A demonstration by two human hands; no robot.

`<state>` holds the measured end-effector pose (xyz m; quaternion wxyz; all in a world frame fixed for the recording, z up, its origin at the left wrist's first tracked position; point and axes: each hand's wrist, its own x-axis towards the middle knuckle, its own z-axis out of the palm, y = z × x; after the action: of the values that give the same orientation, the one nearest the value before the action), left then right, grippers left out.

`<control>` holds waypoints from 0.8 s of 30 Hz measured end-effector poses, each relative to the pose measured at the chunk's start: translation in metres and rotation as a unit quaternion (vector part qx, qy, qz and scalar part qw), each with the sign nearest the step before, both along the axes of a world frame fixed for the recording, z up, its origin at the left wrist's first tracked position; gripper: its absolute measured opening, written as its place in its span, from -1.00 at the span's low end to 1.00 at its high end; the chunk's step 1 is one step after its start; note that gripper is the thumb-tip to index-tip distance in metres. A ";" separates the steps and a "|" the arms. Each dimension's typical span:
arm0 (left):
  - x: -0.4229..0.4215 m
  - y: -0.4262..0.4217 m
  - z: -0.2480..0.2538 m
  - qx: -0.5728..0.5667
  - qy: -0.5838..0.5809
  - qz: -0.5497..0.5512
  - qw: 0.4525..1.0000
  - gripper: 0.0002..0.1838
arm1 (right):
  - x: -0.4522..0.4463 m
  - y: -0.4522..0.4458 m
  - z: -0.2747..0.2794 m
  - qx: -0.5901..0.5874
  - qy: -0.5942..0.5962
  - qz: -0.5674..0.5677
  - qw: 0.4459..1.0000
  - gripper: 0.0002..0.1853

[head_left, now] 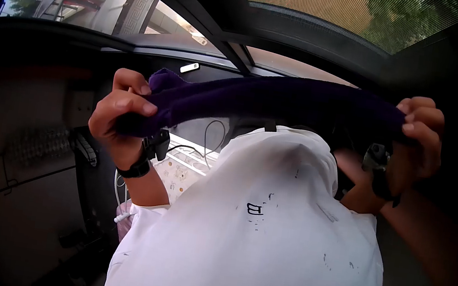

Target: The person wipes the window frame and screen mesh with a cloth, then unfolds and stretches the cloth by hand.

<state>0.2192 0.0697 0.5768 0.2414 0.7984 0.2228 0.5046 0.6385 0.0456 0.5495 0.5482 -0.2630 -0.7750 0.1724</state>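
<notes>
A dark purple cloth [259,96] is stretched in a long, folded band between my two hands, in front of the window. My left hand [123,102] grips its left end, where a bunched flap stands up above the fingers. At the other end, the fingers of my right hand [424,129] are closed round the cloth, partly in shadow. Each wrist carries a strapped-on black device, the left device [157,144] and the right device [377,158]. Below the cloth spreads the white shirt [263,235] on my body, with small dark marks.
Behind the cloth are a window [186,31] and a screened pane [330,8]. A small white object [190,68] lies on the dark sill. A cable [206,140] loops near patterned fabric [169,175]. A dark rack [37,177] stands at left.
</notes>
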 end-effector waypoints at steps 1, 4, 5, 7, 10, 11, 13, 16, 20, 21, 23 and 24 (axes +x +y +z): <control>-0.005 0.002 0.003 -0.049 -0.063 -0.051 0.995 -0.60 | 0.000 -0.001 -0.003 -0.008 0.081 0.040 0.996 -0.67; -0.013 0.025 -0.007 -0.072 -0.140 -0.140 0.978 -0.76 | -0.040 0.019 0.004 0.035 0.186 0.036 0.981 -0.84; -0.004 0.036 -0.003 -0.113 -0.114 -0.153 0.975 -0.76 | -0.037 0.024 -0.001 0.011 0.164 0.048 0.985 -0.82; 0.006 0.049 -0.004 -0.199 -0.082 -0.156 0.964 -0.75 | -0.033 0.034 -0.011 0.012 0.125 0.044 0.991 -0.73; -0.008 0.056 -0.033 -0.158 0.006 0.008 0.987 -0.79 | -0.028 0.028 -0.009 -0.039 0.134 -0.045 0.989 -0.64; -0.010 0.057 -0.042 -0.157 -0.014 0.032 0.987 -0.80 | -0.025 0.032 -0.012 -0.012 0.125 -0.075 0.989 -0.63; -0.010 0.059 -0.050 -0.157 -0.038 0.050 0.986 -0.80 | -0.022 0.033 -0.017 -0.021 0.162 -0.070 0.984 -0.68; -0.006 0.064 -0.053 -0.178 -0.101 -0.006 0.979 -0.71 | -0.011 0.038 -0.021 -0.032 0.263 0.052 0.963 -0.76; 0.003 0.071 -0.051 -0.260 -0.164 -0.173 0.936 -0.67 | 0.001 0.038 -0.015 -0.083 0.309 0.152 0.935 -0.78; 0.007 0.070 -0.051 -0.329 -0.223 -0.184 0.899 -0.71 | 0.003 0.039 -0.015 -0.111 0.315 0.167 0.928 -0.70; 0.023 0.065 -0.049 -0.420 -0.306 -0.199 0.831 -0.72 | 0.001 0.038 -0.017 -0.179 0.307 0.182 0.917 -0.60; 0.030 0.063 -0.051 -0.418 -0.308 -0.200 0.831 -0.72 | 0.002 0.038 -0.021 -0.210 0.305 0.197 0.908 -0.56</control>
<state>0.2496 0.1332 0.5259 0.7042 0.4515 0.1616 0.5236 0.6405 0.0839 0.5284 0.6449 -0.1486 -0.5515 0.5078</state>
